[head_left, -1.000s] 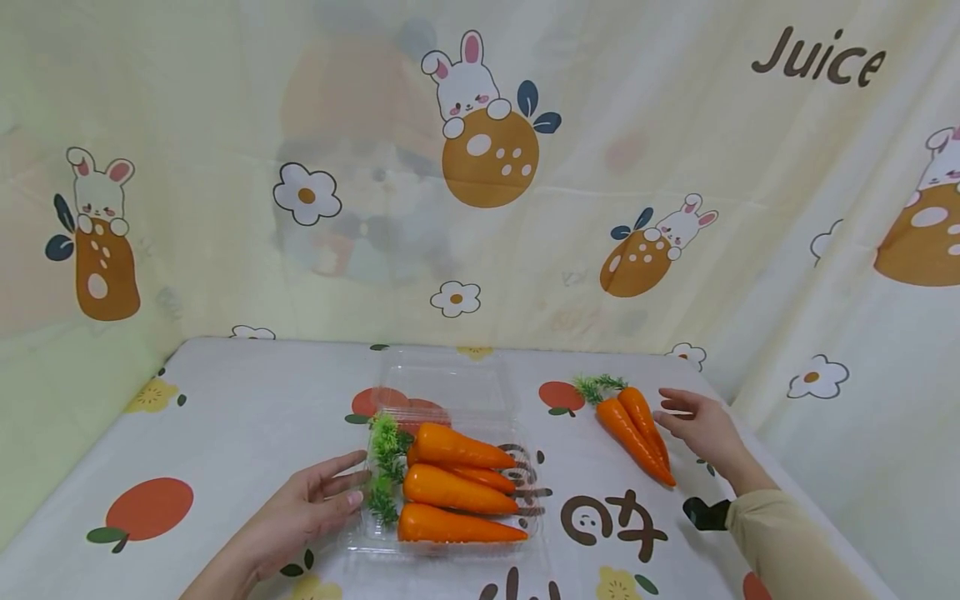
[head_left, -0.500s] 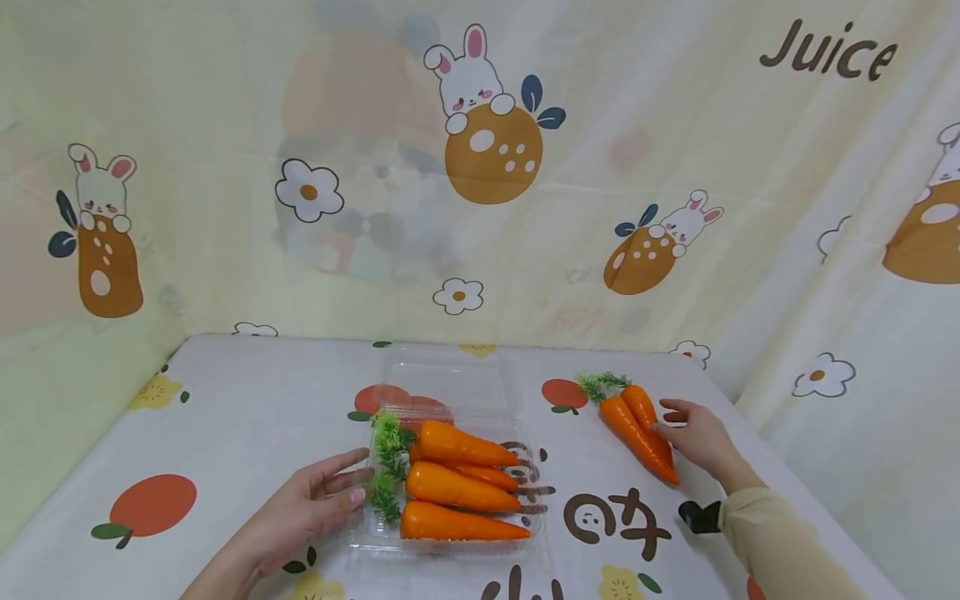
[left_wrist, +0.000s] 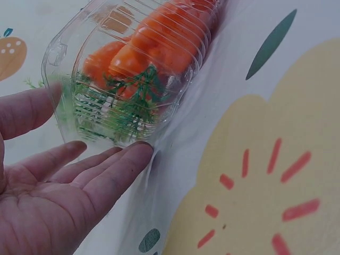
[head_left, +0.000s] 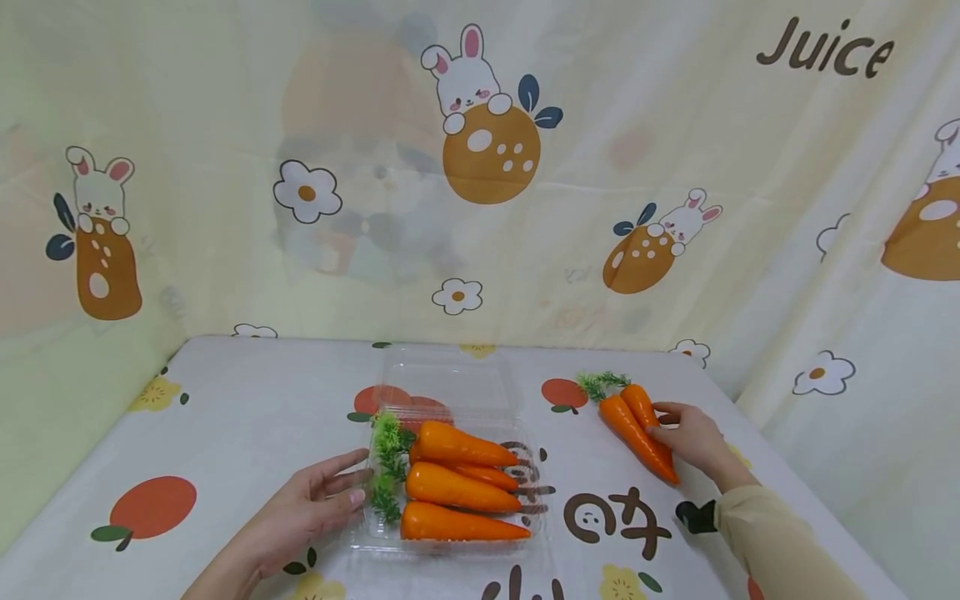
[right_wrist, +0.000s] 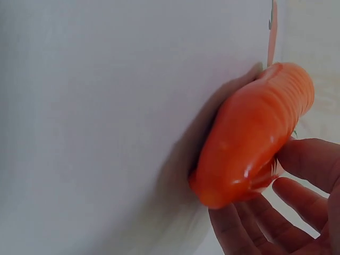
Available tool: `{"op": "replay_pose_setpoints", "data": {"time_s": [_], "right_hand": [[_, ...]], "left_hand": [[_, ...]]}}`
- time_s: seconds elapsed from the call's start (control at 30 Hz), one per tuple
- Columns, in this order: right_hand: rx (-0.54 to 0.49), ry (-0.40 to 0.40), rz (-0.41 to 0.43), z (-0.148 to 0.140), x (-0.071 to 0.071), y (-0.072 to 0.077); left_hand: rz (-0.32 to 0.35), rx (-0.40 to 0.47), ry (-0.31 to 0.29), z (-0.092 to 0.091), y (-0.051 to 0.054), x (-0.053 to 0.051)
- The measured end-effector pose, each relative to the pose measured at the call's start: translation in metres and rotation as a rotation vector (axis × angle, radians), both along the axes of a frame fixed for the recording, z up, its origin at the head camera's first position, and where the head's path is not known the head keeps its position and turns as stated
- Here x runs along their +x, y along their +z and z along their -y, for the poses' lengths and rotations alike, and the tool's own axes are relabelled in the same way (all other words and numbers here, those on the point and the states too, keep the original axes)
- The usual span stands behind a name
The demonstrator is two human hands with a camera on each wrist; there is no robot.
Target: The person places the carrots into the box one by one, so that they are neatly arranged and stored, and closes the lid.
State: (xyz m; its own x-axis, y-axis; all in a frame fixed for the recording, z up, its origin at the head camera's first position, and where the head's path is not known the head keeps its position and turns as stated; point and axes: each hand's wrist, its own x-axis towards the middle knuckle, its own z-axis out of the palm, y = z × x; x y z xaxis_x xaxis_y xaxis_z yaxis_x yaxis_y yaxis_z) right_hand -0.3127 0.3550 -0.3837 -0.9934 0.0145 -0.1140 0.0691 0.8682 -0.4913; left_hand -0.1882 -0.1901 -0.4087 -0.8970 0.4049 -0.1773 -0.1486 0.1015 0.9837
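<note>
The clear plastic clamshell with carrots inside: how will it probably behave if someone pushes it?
The clear plastic clamshell would probably flex where pressed, as its ribbed walls look thin. It seems more apt to slide than tip, being low and wide. The carrots inside may shift, since they look glossy and tapered.

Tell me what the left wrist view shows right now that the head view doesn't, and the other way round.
Only the left wrist view shows the creased palm of the left hand and, close up, the ridges in the wall of the clear container.

Only the head view shows the right hand at a loose carrot and the "Juice" lettering.

Both show the left hand beside the container, with orange carrots and green leafy tops inside it.
</note>
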Motion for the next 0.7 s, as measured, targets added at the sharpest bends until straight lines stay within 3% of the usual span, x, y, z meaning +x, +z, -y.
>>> {"op": "replay_pose_setpoints", "data": {"time_s": [0.7], "right_hand": [[-0.015, -0.017, 0.009, -0.0014, 0.0002, 0.0022]], "left_hand": [[-0.007, 0.014, -0.007, 0.0, -0.0021, -0.0005]]}}
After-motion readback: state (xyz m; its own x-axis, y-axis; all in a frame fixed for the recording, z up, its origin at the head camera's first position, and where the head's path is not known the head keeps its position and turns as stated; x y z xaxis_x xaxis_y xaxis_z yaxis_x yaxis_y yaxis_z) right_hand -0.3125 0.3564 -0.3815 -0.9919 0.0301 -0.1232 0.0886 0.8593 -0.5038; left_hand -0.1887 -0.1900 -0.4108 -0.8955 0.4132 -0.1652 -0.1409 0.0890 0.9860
